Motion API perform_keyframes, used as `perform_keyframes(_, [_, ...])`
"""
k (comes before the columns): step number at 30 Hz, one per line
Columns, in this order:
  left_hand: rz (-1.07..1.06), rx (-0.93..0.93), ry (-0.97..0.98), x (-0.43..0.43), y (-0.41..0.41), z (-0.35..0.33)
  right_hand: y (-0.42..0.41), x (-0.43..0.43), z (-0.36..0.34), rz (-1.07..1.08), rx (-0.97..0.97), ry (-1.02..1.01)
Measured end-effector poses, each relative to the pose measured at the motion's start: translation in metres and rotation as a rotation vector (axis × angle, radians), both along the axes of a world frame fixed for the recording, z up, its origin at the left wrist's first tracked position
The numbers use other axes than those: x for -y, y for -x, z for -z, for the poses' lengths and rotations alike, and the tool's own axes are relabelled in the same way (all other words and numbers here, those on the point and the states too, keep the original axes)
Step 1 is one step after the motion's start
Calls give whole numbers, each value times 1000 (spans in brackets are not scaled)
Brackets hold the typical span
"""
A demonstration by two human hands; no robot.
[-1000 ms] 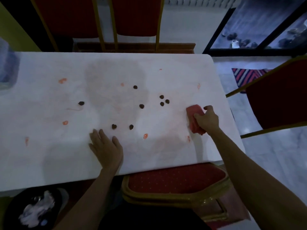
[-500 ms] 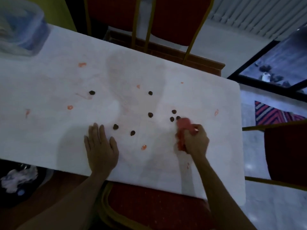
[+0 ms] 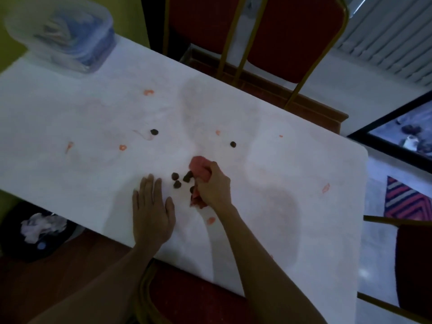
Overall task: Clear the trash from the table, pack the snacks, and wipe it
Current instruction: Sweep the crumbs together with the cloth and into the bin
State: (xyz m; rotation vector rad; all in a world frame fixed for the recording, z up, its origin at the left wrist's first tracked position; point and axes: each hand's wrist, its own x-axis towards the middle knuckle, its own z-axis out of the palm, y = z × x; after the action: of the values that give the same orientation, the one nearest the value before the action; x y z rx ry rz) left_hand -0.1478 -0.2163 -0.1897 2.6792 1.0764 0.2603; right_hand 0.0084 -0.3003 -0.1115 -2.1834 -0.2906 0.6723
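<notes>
A: Where is the red cloth (image 3: 200, 168)?
B: It is in the right hand (image 3: 214, 189). The fingers are curled round it and squeeze it into a bunch. It presses down on the white table (image 3: 292, 160).
A: And the left hand (image 3: 152, 213)?
B: It lies flat on the table, near the front edge. The fingers are straight and close together, and the thumb sticks out to the side. It holds nothing.
A: Where are the little dark bits (image 3: 177, 180)?
B: A small pile sits right between the two hands, on the left side of the cloth. One or two bits touch the cloth. The left fingertips are just beside the pile on its other side.
A: Which hand is closer?
B: The right one, with the cloth. The cloth lies long-ways from far to near, like a little wall. I think a push to the left would move the pile toward the flat left hand.
A: Are all the bits in the pile?
B: No. A far dark bit (image 3: 233, 144) lies past the cloth, and a left dark bit (image 3: 154, 131) lies farther back too. Orange smears (image 3: 122, 147) are dotted about.
A: What is left?
B: Lots of wiping, I think. The bin (image 3: 14, 251) stands on the floor by the left corner.
</notes>
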Motion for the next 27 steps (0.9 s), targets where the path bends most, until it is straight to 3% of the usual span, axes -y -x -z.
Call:
perform_keyframes(4, [-8, -8, 5, -2, 0, 3, -54, 23, -18, 192, -98, 39])
perform_keyframes(6, [-9, 0, 4, -2, 0, 4, -88, 36, -30, 374, -49, 28])
perform_keyframes(8, [-10, 5, 6, -3, 0, 5, -119, 45, -31, 422, 68, 120])
perform_keyframes(11, [-5, 25, 10, -3, 0, 6, -131, 35, -20, 244, 110, 245])
perform_keyframes(21, [9, 0, 62, -5, 1, 4, 7, -39, 27, -289, 137, 126])
perform_keyframes(27, [27, 77, 173, -10, 5, -3, 6, -15, -3, 29, 114, 108])
